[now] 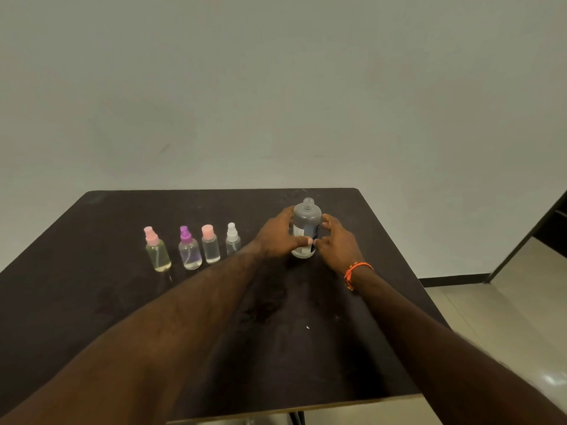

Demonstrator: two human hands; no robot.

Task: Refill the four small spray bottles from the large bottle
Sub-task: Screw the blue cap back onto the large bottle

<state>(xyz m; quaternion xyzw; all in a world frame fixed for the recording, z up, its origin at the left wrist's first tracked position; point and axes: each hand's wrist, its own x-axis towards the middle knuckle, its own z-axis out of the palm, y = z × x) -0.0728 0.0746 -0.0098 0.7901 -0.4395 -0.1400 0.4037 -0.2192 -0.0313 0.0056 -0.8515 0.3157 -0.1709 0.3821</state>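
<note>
The large grey bottle [306,216] stands upright and uncapped on the dark table [101,305], right of centre. My left hand [275,237] grips its body, with the thumb across the front label. My right hand [337,244] is at the bottle's right side with loosely spread fingers; whether they touch it is unclear. To the left, four small spray bottles stand in a row with their tops on: a pink-topped one with yellowish liquid [158,254], a purple-topped one [190,251], a pink-capped one [210,246] and a white-topped one [233,239].
A plain wall rises behind the table. The table's right edge drops to a tiled floor [506,317], where a dark frame leg [518,250] slants up at the far right. An orange band [352,271] circles my right wrist.
</note>
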